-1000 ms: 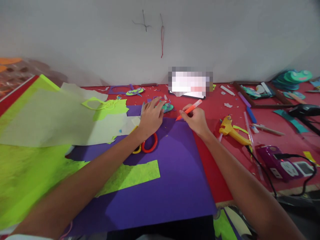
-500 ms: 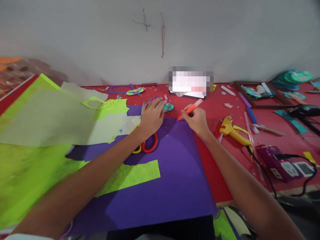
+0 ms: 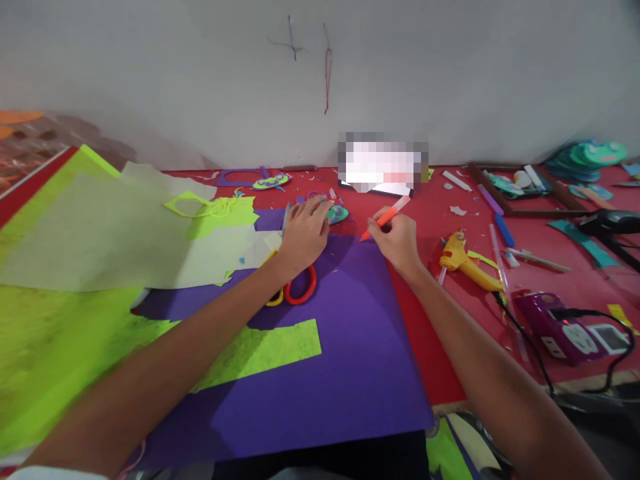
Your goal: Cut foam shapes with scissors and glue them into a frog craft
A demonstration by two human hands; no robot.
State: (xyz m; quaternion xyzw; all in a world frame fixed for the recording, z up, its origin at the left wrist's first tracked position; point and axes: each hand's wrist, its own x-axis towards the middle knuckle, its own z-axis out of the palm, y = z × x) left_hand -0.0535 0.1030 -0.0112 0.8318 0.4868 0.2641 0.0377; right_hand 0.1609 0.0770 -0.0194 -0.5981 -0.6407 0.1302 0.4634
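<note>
In my right hand (image 3: 399, 241) is an orange marker (image 3: 385, 219), pinched between thumb and fingers. Its tip meets the purple felt sheet (image 3: 360, 333) near the sheet's far right corner. My left hand (image 3: 305, 233) lies with fingers spread over the sheet's far edge. Just beyond those fingertips sits a teal cut-out piece (image 3: 337, 213). Scissors with a red loop (image 3: 301, 285) and a yellow one rest on the sheet, partly hidden under my left forearm. A lime green felt strip (image 3: 280, 350) lies across the purple sheet.
A yellow glue gun (image 3: 465, 263) and a purple power box (image 3: 555, 327) with a black cord lie to the right. Behind are a blurred upright screen (image 3: 377, 167) and a brown frame (image 3: 545, 212). Pale felt (image 3: 100, 233) spreads over the left side.
The marker and my right hand have shifted slightly to the right along the purple sheet's far edge. My left hand stays in place.
</note>
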